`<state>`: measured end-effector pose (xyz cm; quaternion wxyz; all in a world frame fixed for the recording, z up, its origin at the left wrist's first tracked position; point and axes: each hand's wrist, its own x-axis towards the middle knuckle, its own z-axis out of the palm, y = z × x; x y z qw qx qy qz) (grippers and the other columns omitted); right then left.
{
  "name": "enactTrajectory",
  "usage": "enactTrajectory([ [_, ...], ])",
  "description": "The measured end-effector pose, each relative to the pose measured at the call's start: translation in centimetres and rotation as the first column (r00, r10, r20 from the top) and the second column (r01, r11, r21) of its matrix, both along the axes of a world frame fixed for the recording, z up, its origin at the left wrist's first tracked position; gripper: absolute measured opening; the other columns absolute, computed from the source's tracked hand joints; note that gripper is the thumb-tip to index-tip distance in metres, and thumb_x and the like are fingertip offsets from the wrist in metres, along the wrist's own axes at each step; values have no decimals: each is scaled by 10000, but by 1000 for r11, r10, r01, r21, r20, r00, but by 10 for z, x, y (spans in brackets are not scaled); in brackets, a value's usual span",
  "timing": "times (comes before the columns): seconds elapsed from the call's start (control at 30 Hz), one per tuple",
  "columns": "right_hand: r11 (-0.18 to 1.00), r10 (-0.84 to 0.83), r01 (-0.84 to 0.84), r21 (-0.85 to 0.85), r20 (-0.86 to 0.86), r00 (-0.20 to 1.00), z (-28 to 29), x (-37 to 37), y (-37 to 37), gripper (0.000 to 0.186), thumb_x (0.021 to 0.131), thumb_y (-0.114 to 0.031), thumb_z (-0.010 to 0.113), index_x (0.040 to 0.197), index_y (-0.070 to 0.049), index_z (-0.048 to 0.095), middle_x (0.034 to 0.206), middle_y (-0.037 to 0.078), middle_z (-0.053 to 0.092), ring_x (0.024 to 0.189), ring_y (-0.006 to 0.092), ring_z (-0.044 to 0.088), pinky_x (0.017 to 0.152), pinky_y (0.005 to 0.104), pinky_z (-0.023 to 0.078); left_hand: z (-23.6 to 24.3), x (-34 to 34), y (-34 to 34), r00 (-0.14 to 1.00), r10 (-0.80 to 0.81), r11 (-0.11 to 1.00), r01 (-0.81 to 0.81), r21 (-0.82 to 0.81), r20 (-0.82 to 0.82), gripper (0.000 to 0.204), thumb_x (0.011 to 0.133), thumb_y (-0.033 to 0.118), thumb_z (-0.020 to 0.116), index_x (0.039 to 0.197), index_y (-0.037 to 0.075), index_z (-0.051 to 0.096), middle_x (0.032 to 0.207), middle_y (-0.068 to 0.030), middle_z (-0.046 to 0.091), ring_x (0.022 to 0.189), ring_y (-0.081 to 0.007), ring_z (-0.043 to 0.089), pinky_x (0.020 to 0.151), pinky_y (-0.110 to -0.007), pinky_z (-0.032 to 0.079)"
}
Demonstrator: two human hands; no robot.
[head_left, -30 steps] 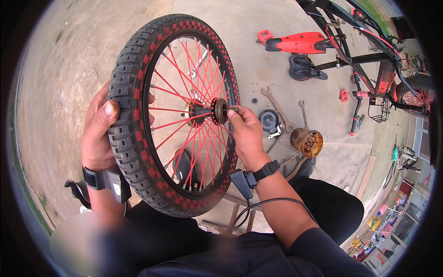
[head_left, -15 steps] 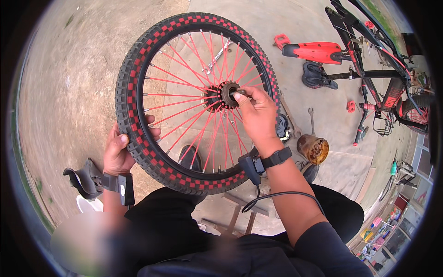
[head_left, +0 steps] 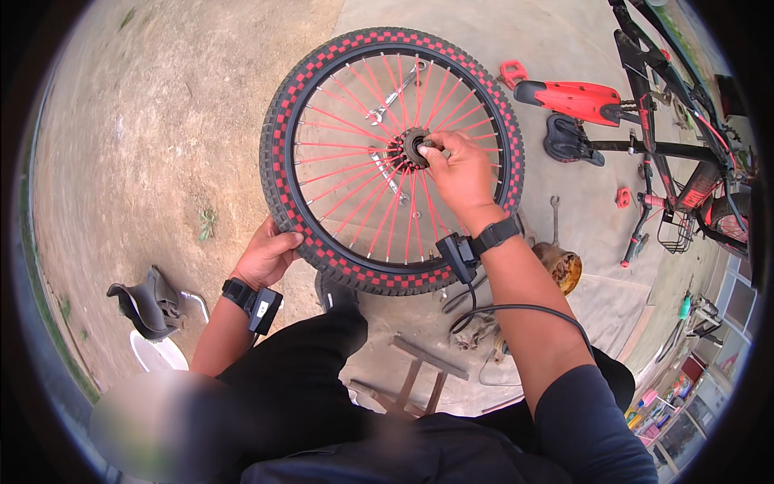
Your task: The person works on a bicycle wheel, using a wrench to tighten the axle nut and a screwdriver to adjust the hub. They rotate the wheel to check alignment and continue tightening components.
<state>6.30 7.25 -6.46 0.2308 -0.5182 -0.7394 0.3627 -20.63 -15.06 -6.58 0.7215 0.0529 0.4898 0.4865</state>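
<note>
A bicycle wheel (head_left: 272, 157) with a knobby tyre, a red-and-black checkered sidewall and red spokes is held up in front of me. My left hand (head_left: 270, 254) grips the tyre at its lower left, thumb on the near side and fingers hidden behind. At the middle, my right hand (head_left: 459, 171) pinches the end of the axle (head_left: 426, 148) at the hub (head_left: 410, 158), thumb and forefinger pressed together. The exact part between those fingertips is partly hidden.
Through the spokes, two wrenches (head_left: 396, 95) show on the ground. A black-and-red bicycle (head_left: 645, 149) lies at the right, near a rusty can (head_left: 567, 270) and another wrench (head_left: 555, 219). A wooden stool (head_left: 427, 359) is below; a black curved piece (head_left: 147, 305) and white basin (head_left: 159, 353) sit left.
The wheel has shifted right and lies flatter to my view, its lower edge raised. Both hands moved right with it, keeping their holds. A second wrench now shows through the spokes.
</note>
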Motion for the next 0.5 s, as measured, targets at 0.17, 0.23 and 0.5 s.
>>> enactTrajectory([
  [0.17, 1000, 19, -18, -5, 60, 998, -15, -4, 3, 208, 846, -161, 749, 992, -14, 731, 982, 132, 707, 929, 288, 677, 832, 380, 543, -33, 7, -5, 999, 21, 999, -20, -28, 34, 603, 879, 49, 654, 1440, 21, 433, 1378, -114, 605, 1248, -246, 604, 1100, -444, 461],
  [0.23, 1000, 13, -12, -15, 87, 996, -19, -5, 3, 199, 847, -160, 749, 992, -24, 733, 986, 125, 708, 933, 287, 681, 831, 384, 545, -41, 9, -8, 998, 16, 999, -13, -51, 65, 592, 886, 54, 648, 1438, 33, 434, 1378, -108, 601, 1247, -244, 603, 1097, -438, 464],
  [0.5, 999, -2, 8, -51, 113, 994, -35, -4, 1, 178, 852, -152, 744, 992, -43, 734, 980, 114, 704, 880, 283, 693, 800, 381, 556, -56, 18, -6, 994, 39, 994, -27, -110, 102, 581, 890, 25, 641, 1431, 66, 434, 1371, -98, 596, 1241, -243, 603, 1083, -441, 477],
])
